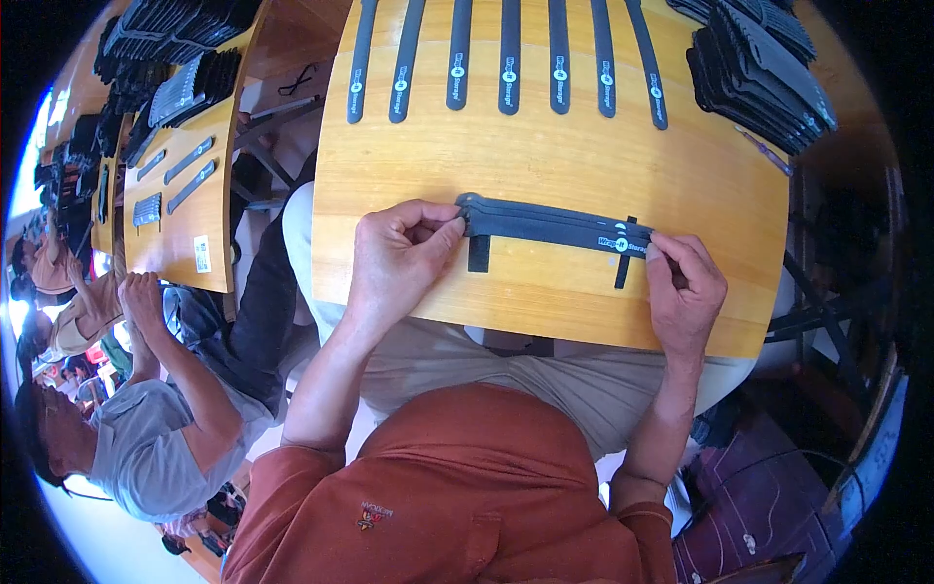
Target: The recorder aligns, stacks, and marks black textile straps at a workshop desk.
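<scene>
A small stack of black straps [545, 224] with white print lies crosswise on the wooden table in front of me. My left hand [404, 248] pinches its left end between thumb and fingers. At the right end, my right hand [686, 282] grips the straps the same way. Two short black strips [479, 255] run under the stack, one near each end, their lower ends showing below it. How many straps are in the stack I cannot tell.
Several single black straps [509, 58] lie side by side along the far part of the table [389, 165]. Bundled black straps [754, 78] and a thin pen-like tool [764, 151] sit at the far right. On the left, a co-worker [165, 428] sits by another table [195, 238] with more strap bundles.
</scene>
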